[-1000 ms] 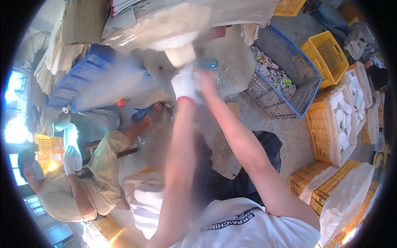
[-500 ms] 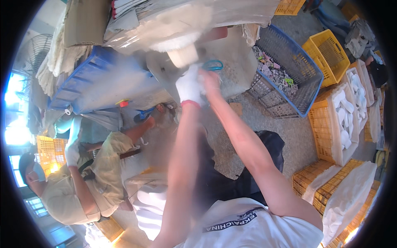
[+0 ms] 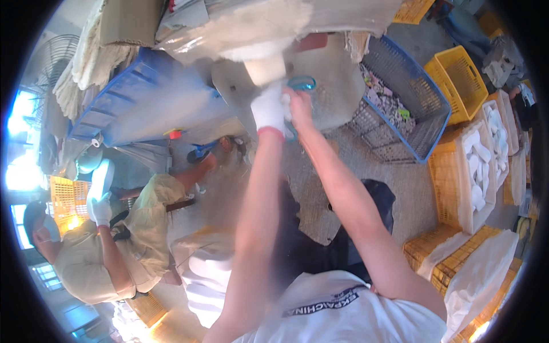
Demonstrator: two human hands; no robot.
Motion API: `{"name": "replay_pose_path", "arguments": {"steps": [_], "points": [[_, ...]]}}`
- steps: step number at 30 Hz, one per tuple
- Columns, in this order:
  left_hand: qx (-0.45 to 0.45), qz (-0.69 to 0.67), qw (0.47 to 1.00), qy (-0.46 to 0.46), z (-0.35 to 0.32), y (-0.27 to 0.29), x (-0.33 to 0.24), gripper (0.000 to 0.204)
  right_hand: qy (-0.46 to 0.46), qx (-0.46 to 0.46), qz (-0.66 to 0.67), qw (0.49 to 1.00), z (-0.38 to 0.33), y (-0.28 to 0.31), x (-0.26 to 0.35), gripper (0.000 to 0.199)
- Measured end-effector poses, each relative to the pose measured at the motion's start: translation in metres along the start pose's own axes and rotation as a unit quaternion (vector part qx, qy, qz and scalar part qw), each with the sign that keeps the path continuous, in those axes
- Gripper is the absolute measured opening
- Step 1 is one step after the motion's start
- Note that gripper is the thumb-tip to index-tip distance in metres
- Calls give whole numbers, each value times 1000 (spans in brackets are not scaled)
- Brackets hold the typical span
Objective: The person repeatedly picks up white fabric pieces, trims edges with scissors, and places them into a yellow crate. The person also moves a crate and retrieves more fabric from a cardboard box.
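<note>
My left hand point(image 3: 267, 110), in a white glove with a red cuff, is closed with its fingers turned away from view. It meets the near end of a cream block-like piece point(image 3: 265, 70); whether it grips that piece is unclear. Pressed against its right side is my bare right hand point(image 3: 298, 108), fingers curled. What the right hand holds is hidden. A teal loop point(image 3: 302, 83), like a tool handle, shows just beyond those fingers. Above the cream piece is a pale, dusty, plastic-draped surface point(image 3: 246, 28). Behind my hands lies a dusty grey board point(image 3: 337, 91).
A blue-rimmed basket point(image 3: 420, 128) of coloured scraps stands right, beside a yellow crate point(image 3: 443, 66). Farther right, lined crates hold white pieces point(image 3: 474, 166). A blue bin point(image 3: 108, 103) stands left. A seated, masked person point(image 3: 108, 257) holds a white piece in gloved hands.
My hands sit slightly higher and farther right in the picture, still together. The whole view has shifted a little. At left, the seated person's white piece is more upright and plainly visible.
</note>
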State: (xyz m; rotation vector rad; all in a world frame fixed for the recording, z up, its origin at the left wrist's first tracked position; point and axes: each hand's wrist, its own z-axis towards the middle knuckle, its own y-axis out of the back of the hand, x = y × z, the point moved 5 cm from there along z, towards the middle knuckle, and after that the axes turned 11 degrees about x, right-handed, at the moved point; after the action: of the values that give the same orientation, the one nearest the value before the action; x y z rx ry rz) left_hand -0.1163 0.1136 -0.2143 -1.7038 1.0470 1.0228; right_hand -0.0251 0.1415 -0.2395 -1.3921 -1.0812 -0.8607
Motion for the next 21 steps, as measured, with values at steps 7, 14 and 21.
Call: {"name": "replay_pose_path", "arguments": {"steps": [7,14,21], "points": [[4,-12,998,61,2,4,2,16,-37,-27,50,998,-8,-2,-2,29],[47,28,993,-108,19,16,-4,25,-51,26,9,998,-10,-14,1,32],[2,-5,1000,-20,0,13,-13,20,-52,3,1,999,-13,-19,1,27]]}}
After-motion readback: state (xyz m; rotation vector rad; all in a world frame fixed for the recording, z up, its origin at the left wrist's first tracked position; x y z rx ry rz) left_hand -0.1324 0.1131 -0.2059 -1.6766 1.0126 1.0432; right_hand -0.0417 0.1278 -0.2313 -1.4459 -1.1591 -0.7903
